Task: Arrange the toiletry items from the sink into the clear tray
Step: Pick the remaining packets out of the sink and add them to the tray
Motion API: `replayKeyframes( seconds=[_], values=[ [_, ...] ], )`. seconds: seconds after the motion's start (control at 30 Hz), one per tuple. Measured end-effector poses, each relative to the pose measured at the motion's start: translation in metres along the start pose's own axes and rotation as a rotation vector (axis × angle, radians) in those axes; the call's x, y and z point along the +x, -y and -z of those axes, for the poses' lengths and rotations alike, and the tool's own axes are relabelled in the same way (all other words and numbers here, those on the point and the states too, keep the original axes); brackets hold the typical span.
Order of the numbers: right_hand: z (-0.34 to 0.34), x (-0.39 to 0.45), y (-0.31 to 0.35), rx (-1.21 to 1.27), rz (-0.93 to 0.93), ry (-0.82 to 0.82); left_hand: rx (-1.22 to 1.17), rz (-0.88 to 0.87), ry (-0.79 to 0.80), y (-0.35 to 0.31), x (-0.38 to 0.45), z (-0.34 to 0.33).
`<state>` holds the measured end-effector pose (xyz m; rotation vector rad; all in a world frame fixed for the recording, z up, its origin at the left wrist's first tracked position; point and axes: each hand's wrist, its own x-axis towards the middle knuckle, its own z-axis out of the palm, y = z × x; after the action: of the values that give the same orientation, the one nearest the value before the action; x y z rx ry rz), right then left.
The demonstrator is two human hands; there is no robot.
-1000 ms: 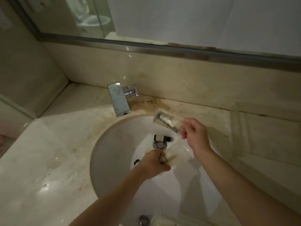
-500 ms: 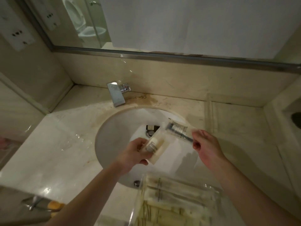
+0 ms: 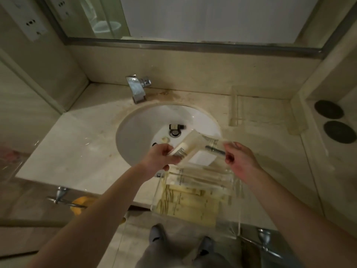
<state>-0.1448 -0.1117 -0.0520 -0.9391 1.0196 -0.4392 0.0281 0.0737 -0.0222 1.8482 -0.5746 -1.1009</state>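
Note:
My left hand (image 3: 161, 156) grips a cream toiletry packet (image 3: 186, 148) over the near rim of the white sink (image 3: 139, 132). My right hand (image 3: 238, 159) pinches a clear wrapped packet with a dark razor-like item (image 3: 213, 147) beside it. The two packets overlap between my hands. Just below them sits the clear tray (image 3: 238, 221) at the counter's front edge, holding several cream packets. Down in the basin a small dark bottle (image 3: 176, 126) lies behind the drain, and a pale small item (image 3: 165, 140) lies to its left.
A chrome faucet (image 3: 137, 89) stands behind the basin. A second clear tray (image 3: 234, 105) rests on the counter at the back right. Two dark round discs (image 3: 333, 120) sit in a recess at the far right. A towel bar with an orange object (image 3: 81, 205) is below the counter.
Both hands lifted out of the basin toward me, each carrying a packet. The view pulled back, bringing the clear tray with its packets into sight below my hands.

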Motion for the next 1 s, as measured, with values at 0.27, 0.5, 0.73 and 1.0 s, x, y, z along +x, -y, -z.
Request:
replayKeyframes(
  seconds=[0.27, 0.5, 0.73, 1.0],
  values=[
    [0.007, -0.031, -0.009, -0.007, -0.016, 0.072, -0.025, 0.01, 0.061, 0.02, -0.03, -0.016],
    [0.003, -0.052, -0.019, 0.017, -0.024, 0.055, 0.138, -0.035, 0.089, 0.033, -0.055, -0.008],
    [-0.004, -0.077, -0.04, 0.029, -0.061, 0.004, 0.196, -0.083, 0.133, 0.041, -0.07, 0.001],
    [-0.002, -0.105, -0.063, 0.015, -0.07, -0.056, 0.575, -0.169, 0.223, 0.082, -0.061, -0.003]
  ],
)
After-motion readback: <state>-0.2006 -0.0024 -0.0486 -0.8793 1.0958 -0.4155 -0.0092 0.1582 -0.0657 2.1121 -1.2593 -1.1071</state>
